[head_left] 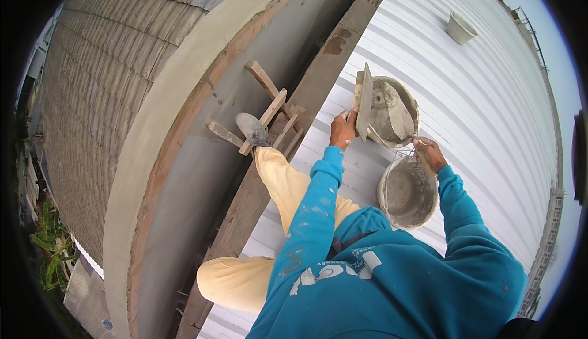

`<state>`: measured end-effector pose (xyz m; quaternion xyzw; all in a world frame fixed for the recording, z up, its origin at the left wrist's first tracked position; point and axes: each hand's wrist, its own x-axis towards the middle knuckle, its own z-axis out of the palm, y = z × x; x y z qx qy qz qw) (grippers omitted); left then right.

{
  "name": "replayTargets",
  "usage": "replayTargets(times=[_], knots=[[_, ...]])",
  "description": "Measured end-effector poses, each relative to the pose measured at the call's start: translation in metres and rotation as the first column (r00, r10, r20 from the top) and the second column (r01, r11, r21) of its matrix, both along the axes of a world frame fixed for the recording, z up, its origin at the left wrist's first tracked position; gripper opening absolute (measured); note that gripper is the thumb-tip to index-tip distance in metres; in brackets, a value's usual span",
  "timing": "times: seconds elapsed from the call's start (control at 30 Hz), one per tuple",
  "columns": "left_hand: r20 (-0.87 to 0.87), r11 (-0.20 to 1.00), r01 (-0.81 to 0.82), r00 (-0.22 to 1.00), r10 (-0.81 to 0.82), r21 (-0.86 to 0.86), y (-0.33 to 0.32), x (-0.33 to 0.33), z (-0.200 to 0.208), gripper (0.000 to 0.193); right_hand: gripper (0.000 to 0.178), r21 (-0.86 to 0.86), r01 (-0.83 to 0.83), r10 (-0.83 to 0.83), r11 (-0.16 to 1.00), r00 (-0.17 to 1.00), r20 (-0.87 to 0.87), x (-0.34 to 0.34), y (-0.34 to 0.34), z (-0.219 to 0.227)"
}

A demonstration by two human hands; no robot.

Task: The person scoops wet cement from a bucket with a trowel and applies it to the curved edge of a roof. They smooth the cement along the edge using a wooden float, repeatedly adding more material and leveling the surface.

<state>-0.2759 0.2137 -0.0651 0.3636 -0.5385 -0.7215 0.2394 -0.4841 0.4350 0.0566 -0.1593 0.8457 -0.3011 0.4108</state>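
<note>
My left hand (343, 130) grips a plastering float (365, 103), its flat board tilted on edge at the left rim of a bucket of grey mortar (409, 92). With its fingers closed round the handle, my right hand (430, 154) holds a trowel (399, 116). The trowel's blade lies inside that bucket, coated in mortar. Just nearer to me stands a second bucket (386, 195), its inside smeared with grey residue. My right hand is above this second bucket's far right edge.
Both buckets stand on a white ribbed metal roof (490, 106); another bucket (461, 28) stands farther off. Left of the roof runs a deep gap beside a plastered wall (202, 137). My foot rests on a wooden frame (272, 109) bridging it. Beyond lies a tiled roof (116, 57).
</note>
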Motion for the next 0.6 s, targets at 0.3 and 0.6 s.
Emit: replayTargets(times=[0.3,0.6], knots=[[-0.216,0.938,0.086,0.976,-0.012,0.335,0.034,-0.019,-0.02,0.028,0.043,-0.064,-0.231,0.142,0.971,0.768,-0.624,0.062,0.01,-0.013],[-0.452,0.939,0.225,0.888,-0.087,0.261,0.034,-0.016,0.013,0.037,0.057,0.021,-0.336,0.199,0.942,0.505,-0.84,0.119,0.029,-0.039]])
